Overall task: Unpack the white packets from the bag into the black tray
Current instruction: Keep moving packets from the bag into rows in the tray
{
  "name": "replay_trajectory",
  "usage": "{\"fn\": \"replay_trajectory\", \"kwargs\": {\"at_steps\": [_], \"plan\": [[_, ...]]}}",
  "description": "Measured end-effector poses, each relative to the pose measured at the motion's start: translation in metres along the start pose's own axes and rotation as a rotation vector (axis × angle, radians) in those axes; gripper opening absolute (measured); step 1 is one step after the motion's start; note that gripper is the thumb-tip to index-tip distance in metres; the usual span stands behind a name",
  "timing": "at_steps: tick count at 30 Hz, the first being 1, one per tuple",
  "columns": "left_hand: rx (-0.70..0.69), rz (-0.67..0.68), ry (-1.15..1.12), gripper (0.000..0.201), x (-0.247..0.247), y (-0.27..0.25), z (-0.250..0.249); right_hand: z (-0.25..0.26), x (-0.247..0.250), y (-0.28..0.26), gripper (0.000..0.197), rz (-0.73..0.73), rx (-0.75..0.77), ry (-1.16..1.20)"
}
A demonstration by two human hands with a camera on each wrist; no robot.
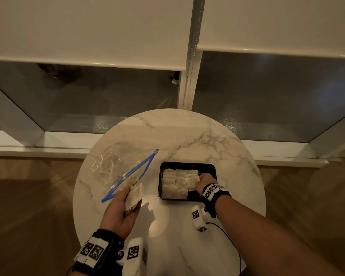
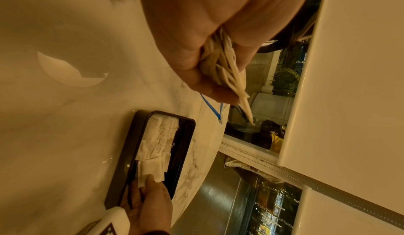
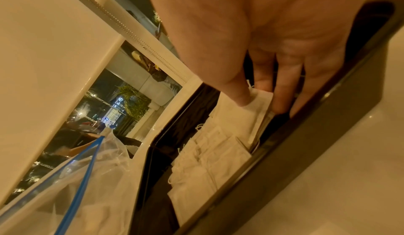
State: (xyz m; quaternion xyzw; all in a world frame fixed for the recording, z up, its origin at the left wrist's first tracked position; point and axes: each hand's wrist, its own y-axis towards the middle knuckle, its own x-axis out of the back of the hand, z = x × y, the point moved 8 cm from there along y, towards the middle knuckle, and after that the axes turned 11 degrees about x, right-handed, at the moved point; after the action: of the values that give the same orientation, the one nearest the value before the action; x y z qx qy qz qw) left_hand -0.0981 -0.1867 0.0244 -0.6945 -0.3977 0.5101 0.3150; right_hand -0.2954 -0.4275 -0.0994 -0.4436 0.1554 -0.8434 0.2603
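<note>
The right hand point(image 1: 205, 184) is inside the black tray point(image 1: 213, 168), at its right side. Thumb and fingers point(image 3: 282, 90) pinch a small stack of white packets point(image 3: 251, 116) and hold it on edge against the rows already laid there. The right wrist view shows the stack beside the tray wall nearest the person, with its lower edge at or near the tray floor; actual contact cannot be confirmed.

The left hand point(image 1: 122, 208) hovers above the bench point(image 1: 187, 136), palm turned inward, and grips a bundle of packets point(image 1: 134, 196) fanned between thumb and fingers. It is just beside the mouth of the clear bag point(image 1: 116, 166), which lies on the bench to the left of the tray with its blue zip strip point(image 1: 131, 174) open. White shapes inside the bag suggest more packets, but the film is too crumpled to count them.

Step in hand: placement of a stack in the tray. Laid packets point(image 1: 175, 184) cover the left and middle of the tray; a strip along its right side remains bare.

Next move, as judged: release the stack without tipping neighbouring rows, withdraw the right hand, then take the bundle from the left hand. Loose strings on the packets may snag the fingers on withdrawal.
</note>
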Motion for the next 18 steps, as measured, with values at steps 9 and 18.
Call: {"fn": "replay_trajectory", "kwargs": {"at_steps": [9, 18], "plan": [[-0.001, -0.015, -0.001, 0.012, -0.004, 0.0, 0.004, -0.002, 0.001, 0.002, 0.019, 0.073, -0.023, -0.039], [0.012, -0.021, -0.003, 0.02, 0.0, 0.008, 0.008, -0.002, 0.001, 0.0, 0.007, 0.093, -0.043, -0.076]]}}
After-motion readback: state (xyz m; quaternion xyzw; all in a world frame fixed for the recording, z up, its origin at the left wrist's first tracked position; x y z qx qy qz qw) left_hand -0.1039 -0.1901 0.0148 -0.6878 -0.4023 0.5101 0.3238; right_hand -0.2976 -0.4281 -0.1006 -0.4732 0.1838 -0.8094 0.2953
